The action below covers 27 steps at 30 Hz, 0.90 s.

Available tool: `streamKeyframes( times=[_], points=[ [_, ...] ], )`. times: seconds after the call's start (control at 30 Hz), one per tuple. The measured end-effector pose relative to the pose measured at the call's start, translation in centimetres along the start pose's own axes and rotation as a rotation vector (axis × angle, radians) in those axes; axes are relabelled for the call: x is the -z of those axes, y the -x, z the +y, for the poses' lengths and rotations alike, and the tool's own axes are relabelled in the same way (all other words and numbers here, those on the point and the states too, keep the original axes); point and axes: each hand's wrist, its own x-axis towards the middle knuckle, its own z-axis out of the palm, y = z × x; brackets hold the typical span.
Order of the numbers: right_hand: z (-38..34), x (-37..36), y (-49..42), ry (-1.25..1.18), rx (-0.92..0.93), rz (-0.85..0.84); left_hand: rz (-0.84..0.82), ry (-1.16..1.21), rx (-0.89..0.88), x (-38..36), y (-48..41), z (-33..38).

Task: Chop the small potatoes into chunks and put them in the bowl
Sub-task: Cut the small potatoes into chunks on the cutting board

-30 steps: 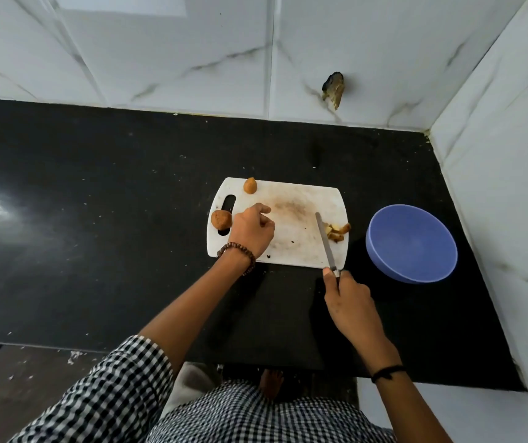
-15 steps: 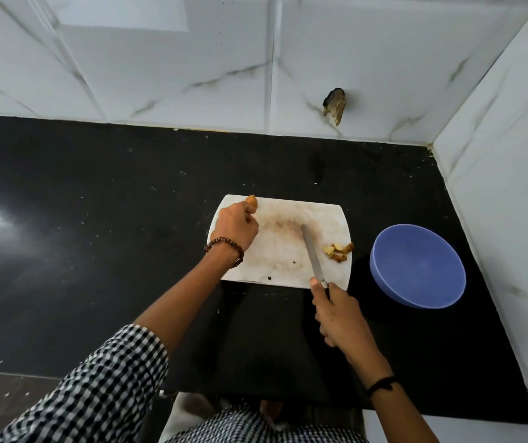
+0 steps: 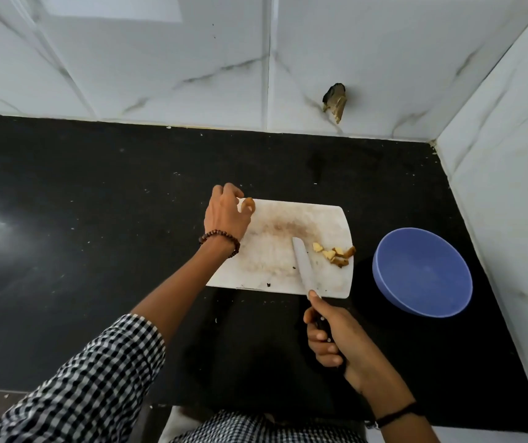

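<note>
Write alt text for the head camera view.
A person's left hand grips a small potato at the far-left corner of a white cutting board, while the right hand holds a knife over it. Potato chunks lie near the board's right edge, beside an empty blue bowl on a black counter.

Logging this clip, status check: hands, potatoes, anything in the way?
Status: left hand grips small potato at cutting board far-left corner. Then right hand holds knife, blade on board. Cut chunks beside blade; bowl empty. Nothing between them.
</note>
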Motion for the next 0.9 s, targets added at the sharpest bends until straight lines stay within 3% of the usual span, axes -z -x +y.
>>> streamKeyframes(
  times=[0.2,0.37,0.57,0.73,0.9],
  points=[
    [0.5,0.6,-0.7,0.22,0.147,0.21,-0.133,-0.05,0.023,-0.3,-0.9,0.1],
    [0.3,1.3,-0.9,0.207,0.214,0.31,-0.145,-0.033,-0.04,-0.6,-1.2,-0.2],
    [-0.6,0.6,-1.2,0.222,0.246,0.295,-0.24,-0.05,-0.217,-0.7,0.6,-0.2],
    [-1.3,-0.2,-1.3,0.246,0.279,0.277,-0.424,0.013,-0.34,-0.3,3.6,0.9],
    [-1.4,-0.8,-1.4,0.278,0.317,0.267,-0.382,0.1,-0.339,-0.9,6.4,0.6]
  ],
)
